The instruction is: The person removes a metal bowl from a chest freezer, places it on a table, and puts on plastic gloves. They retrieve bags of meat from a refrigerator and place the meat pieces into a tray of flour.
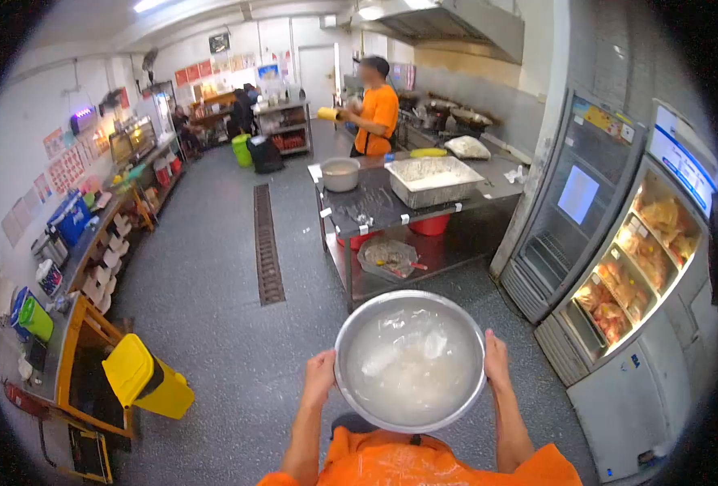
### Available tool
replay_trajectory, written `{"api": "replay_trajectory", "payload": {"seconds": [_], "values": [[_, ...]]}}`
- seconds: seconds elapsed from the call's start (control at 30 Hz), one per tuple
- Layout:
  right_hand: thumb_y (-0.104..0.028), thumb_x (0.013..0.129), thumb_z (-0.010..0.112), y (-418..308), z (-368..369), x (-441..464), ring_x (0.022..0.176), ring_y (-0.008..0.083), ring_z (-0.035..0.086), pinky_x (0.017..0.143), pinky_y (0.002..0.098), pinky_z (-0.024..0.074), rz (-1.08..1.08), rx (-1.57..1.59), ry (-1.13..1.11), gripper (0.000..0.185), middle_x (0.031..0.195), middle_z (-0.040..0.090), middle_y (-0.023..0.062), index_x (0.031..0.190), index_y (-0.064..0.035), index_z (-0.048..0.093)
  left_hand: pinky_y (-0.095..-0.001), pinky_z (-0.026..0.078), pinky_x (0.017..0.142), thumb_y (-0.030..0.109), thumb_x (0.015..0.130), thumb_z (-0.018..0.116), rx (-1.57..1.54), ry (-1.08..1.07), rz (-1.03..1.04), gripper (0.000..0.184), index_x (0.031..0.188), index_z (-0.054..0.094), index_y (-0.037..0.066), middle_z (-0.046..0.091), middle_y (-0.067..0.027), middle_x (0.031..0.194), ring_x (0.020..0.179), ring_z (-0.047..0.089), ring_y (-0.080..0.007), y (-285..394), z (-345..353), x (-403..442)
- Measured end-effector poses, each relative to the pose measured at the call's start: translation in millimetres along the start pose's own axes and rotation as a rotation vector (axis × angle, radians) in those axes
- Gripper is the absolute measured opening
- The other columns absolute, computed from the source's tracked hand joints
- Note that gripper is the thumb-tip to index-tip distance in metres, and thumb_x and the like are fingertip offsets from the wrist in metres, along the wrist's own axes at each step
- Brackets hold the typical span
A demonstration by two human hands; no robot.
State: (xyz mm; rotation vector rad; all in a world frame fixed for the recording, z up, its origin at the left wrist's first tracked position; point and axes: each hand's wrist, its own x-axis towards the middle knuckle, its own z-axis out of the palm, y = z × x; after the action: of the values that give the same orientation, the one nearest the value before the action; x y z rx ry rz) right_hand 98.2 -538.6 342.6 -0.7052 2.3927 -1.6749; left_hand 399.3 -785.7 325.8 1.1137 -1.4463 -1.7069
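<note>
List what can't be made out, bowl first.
In the head view:
Bottom of the metal bowl: hidden by cloudy contents.
Some fingers of the left hand and right hand: hidden by the bowl.
Rest of the orange shirt: cut off by the bottom edge.
Wording on wall posters: too small.

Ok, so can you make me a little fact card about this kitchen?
Left grip: holding the left side of a metal bowl
Right grip: holding its right side
In the bowl: cloudy whitish contents
Ahead: worktable bearing a metal tray and grey pot
Beyond: person in orange shirt
Floor, left: yellow bin
Right: lit, stocked display fridge
</note>
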Motion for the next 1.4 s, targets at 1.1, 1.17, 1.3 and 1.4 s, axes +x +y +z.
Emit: {"api": "replay_trajectory", "payload": {"seconds": [1.1, 1.17, 1.3, 1.4], "values": [[-0.037, 0.103, 0.041, 69, 418, 709, 0.069, 0.0208, 0.056, 0.068, 0.0402, 0.0444, 0.038, 0.02, 0.116, 0.054, 0.074, 0.065, 0.0177, 0.081, 0.007, 0.062, -0.0327, 0.04, 0.049, 0.051, 0.101, 0.036, 0.2, 0.196, -0.055, 0.066, 0.062, 0.06, 0.004, 0.052, -0.002, 0.053, 0.051, 0.05, -0.0125, 95, 157, 811], [-0.039, 0.103, 0.041, 82, 437, 722, 0.069, 0.0214, 0.057, 0.068, 0.0406, 0.0445, 0.128, 0.069, 0.104, 0.055, 0.074, 0.065, 0.0177, 0.081, 0.0065, 0.063, -0.0339, 0.038, 0.052, 0.052, 0.101, 0.035, 0.157, 0.229, -0.056, 0.068, 0.061, 0.059, 0.004, 0.052, -0.0022, 0.053, 0.052, 0.048, -0.0124, 96, 158, 825], [-0.04, 0.103, 0.039, 68, 462, 763, 0.072, 0.0224, 0.058, 0.071, 0.0407, 0.0441, 0.123, 0.101, 0.113, 0.057, 0.074, 0.064, 0.0184, 0.083, 0.0073, 0.063, -0.0323, 0.03, 0.048, 0.051, 0.101, 0.038, 0.189, 0.269, -0.107, 0.064, 0.058, 0.053, 0.006, 0.047, 0.0015, 0.055, 0.049, 0.04, -0.0114, 82, 164, 887], [-0.039, 0.102, 0.04, 72, 474, 784, 0.074, 0.0234, 0.058, 0.073, 0.0408, 0.0435, 0.15, 0.022, 0.11, 0.056, 0.075, 0.064, 0.0197, 0.083, 0.0083, 0.062, -0.0278, 0.026, 0.047, 0.048, 0.099, 0.047, -0.044, 0.255, -0.116, 0.054, 0.062, 0.055, 0.009, 0.039, 0.0056, 0.054, 0.049, 0.035, -0.0078, 86, 169, 913]]}}
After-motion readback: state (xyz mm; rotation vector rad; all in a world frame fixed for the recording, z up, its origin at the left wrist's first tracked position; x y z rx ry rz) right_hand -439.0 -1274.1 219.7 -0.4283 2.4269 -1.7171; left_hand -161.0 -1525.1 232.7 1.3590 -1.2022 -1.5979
